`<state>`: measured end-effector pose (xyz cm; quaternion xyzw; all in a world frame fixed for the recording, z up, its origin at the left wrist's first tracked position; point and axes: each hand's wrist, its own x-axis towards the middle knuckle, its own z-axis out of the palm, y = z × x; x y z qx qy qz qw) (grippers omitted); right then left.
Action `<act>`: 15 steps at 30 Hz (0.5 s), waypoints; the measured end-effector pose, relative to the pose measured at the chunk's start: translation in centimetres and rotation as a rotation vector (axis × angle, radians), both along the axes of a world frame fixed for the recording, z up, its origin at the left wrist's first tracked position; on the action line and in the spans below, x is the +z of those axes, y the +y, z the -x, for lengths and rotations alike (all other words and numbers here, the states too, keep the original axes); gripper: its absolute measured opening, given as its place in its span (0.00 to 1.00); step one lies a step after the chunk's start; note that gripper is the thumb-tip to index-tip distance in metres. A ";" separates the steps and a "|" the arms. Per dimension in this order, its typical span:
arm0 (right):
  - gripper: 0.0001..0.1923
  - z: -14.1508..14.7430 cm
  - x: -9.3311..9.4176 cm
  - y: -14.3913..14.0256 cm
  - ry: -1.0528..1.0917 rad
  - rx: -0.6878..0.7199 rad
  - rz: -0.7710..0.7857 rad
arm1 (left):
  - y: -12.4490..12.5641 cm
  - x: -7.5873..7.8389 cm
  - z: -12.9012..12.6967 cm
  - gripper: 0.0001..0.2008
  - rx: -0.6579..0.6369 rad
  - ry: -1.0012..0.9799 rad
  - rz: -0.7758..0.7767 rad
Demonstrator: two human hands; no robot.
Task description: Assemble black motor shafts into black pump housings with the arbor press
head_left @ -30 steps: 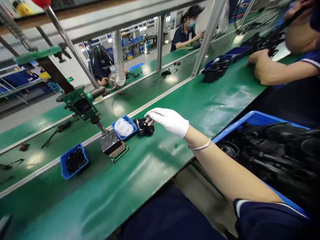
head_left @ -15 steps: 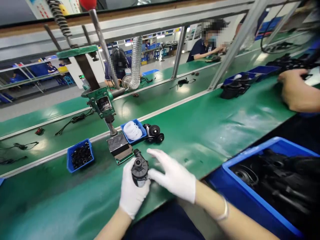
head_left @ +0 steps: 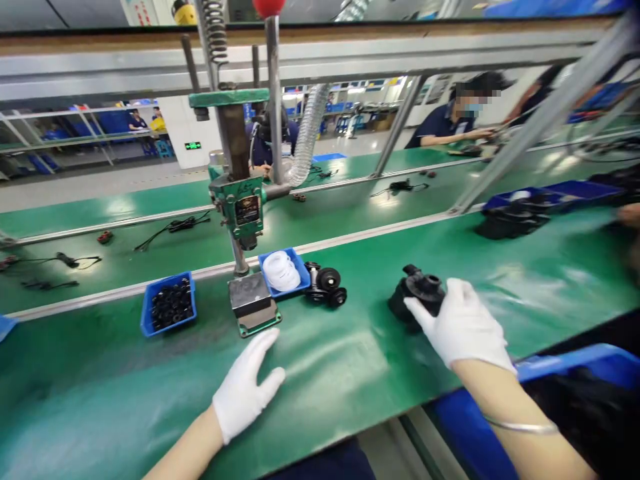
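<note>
My right hand (head_left: 463, 327), in a white glove, grips a black plastic pump housing (head_left: 416, 297) resting on the green belt (head_left: 350, 360) to the right of centre. My left hand (head_left: 245, 390), also gloved, lies open and flat on the belt just in front of the small press's base plate (head_left: 253, 303). The green hand press (head_left: 240, 200) stands upright behind that plate. Two or three black round parts (head_left: 327, 287) lie beside a small blue tray of white rings (head_left: 283, 270).
A blue tray of black rings (head_left: 170, 303) sits left of the press. A large blue bin of black housings (head_left: 585, 407) is at my lower right. More black parts and blue trays (head_left: 520, 213) lie far right. Other people work across the far belt.
The housing went from my left hand at centre to my right hand, which carried it rightward and set it on the belt. My left hand let go and now lies flat.
</note>
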<state>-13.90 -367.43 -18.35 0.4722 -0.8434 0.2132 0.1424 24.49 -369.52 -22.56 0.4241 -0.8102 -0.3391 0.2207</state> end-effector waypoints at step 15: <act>0.23 -10.3 -3.1 -12.0 -0.341 0.360 -0.094 | -9.3 3.2 -1.6 0.26 0.420 0.263 0.470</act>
